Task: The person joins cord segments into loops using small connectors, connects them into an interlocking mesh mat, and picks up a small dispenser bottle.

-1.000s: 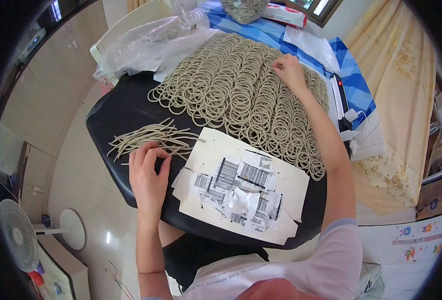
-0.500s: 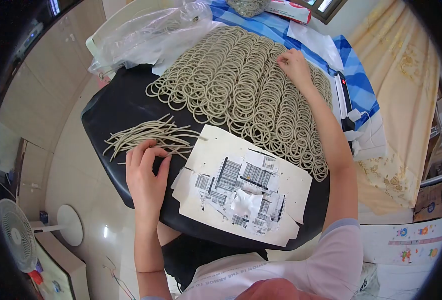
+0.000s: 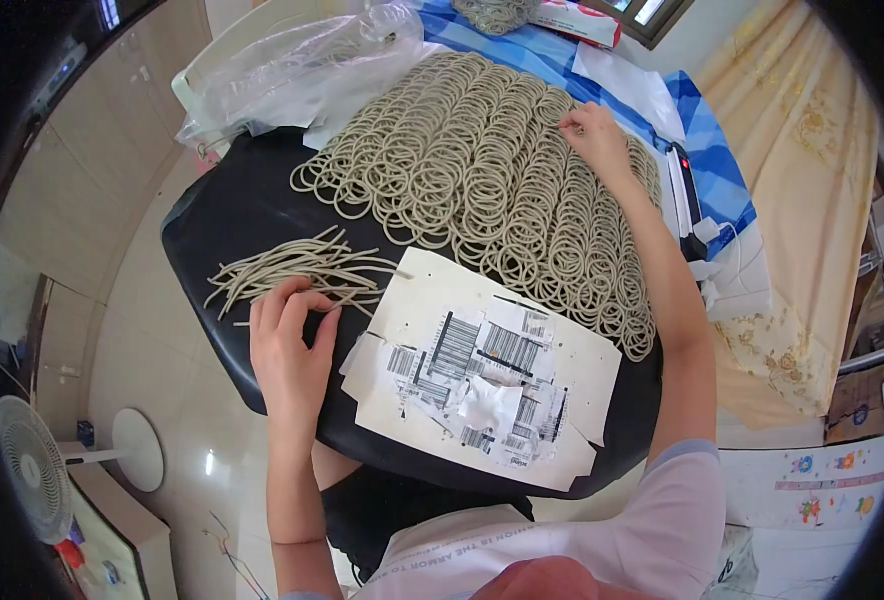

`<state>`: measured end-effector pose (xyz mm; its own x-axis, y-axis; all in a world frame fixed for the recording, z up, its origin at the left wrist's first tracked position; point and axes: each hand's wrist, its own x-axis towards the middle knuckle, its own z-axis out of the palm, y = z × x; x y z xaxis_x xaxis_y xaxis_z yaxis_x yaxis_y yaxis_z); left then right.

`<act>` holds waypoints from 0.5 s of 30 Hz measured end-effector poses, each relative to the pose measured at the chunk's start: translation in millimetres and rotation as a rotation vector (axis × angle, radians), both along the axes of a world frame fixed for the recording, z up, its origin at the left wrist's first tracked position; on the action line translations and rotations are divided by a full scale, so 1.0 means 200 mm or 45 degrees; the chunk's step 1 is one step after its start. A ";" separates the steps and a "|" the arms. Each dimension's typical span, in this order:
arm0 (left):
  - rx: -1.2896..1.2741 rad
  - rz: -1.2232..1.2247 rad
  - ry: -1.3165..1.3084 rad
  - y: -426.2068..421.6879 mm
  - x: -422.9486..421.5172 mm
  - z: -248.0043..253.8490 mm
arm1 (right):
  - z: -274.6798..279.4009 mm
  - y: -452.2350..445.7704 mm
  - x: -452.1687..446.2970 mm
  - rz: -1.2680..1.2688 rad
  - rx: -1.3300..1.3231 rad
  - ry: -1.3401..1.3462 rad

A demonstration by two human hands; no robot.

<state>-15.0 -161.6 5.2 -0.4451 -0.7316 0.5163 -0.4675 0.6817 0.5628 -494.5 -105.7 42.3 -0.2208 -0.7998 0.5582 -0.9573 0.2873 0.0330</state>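
Head view, left hand (image 3: 292,352) loosely curled at cords (image 3: 287,265), right hand (image 3: 599,142) bent over rings (image 3: 487,180); any grip unclear

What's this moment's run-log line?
left hand: at loose cords | right hand: at rings, far side | grips: unclear | labelled card: on black surface

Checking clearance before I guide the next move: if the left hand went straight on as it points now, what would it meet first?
Most likely the loose pile of straight beige cords: it lies just ahead of the left hand, though one view cannot show whether the two already touch.
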 end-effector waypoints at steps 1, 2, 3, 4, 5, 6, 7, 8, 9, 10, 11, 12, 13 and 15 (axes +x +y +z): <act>0.001 0.000 -0.001 0.00 0.00 0.00 | 0.00 -0.01 0.00 0.010 0.028 0.037; 0.003 0.000 -0.002 0.00 0.00 0.00 | 0.01 -0.02 0.01 0.020 0.056 0.074; 0.006 0.001 -0.002 0.00 0.00 0.00 | 0.01 -0.03 0.00 0.030 0.085 0.111; 0.010 0.002 -0.003 0.00 0.00 0.00 | 0.01 -0.04 -0.01 0.068 0.082 0.142; 0.015 0.003 -0.005 0.00 0.00 0.00 | 0.01 -0.04 -0.02 0.107 0.079 0.172; 0.013 0.002 -0.004 0.00 0.00 0.00 | 0.01 -0.05 -0.02 0.146 0.077 0.202; 0.011 0.002 -0.003 0.00 0.00 0.00 | 0.01 -0.06 -0.03 0.146 0.091 0.225; 0.009 0.000 -0.003 0.00 0.00 0.00 | 0.02 -0.07 -0.03 0.144 0.105 0.249; 0.009 0.001 -0.004 0.00 0.00 0.00 | 0.03 -0.08 -0.03 0.143 0.119 0.272; 0.008 0.001 -0.003 0.00 0.00 0.00 | 0.04 -0.08 -0.02 0.127 0.151 0.275; 0.007 0.001 -0.003 0.00 0.00 0.00 | 0.05 -0.08 -0.02 0.110 0.183 0.278; 0.008 0.001 -0.002 0.00 0.00 0.00 | 0.05 -0.09 -0.01 0.094 0.214 0.281; 0.008 0.001 -0.002 0.00 0.00 0.00 | 0.06 -0.09 -0.01 0.097 0.225 0.302; 0.009 -0.002 -0.002 0.00 0.00 0.00 | 0.06 -0.10 -0.01 0.101 0.247 0.345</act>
<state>-15.4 -162.0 5.7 -0.4468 -0.7347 0.5105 -0.4676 0.6783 0.5669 -497.2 -125.9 53.4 -0.0179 -0.9054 0.4241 -0.9255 0.1755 0.3356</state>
